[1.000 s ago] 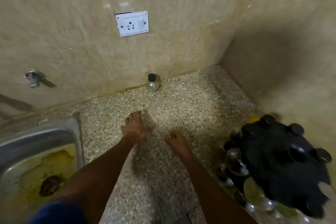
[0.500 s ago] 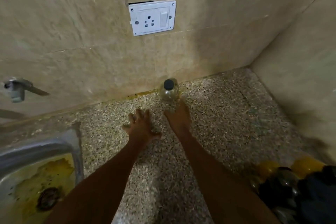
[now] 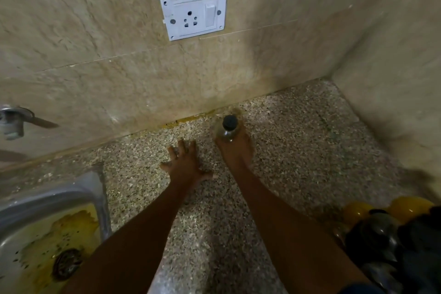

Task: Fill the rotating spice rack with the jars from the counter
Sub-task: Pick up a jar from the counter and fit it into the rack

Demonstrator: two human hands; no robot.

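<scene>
Since half a second ago the right hand (image 3: 235, 150) has reached the jar (image 3: 228, 129) and closed round its lower body, where before it was just short of it; the left hand (image 3: 185, 162) has barely shifted.

Beige tiled wall (image 3: 95, 38) fills the upper half, meeting a side wall at the right corner. Below it runs the speckled worktop (image 3: 298, 141), with a steel sink (image 3: 50, 229) set in at the left, its basin stained yellow around the drain. A dark rack (image 3: 401, 253) sits at the lower right edge, only partly in view, with jars and yellow shapes blurred round it. A white socket plate (image 3: 193, 13) hangs on the wall, and a tap (image 3: 13, 122) juts out at far left.

The left hand lies flat on the worktop, fingers spread. The jar, clear with a black cap, stands upright close to the wall, just left of the corner, gripped from the near side.
</scene>
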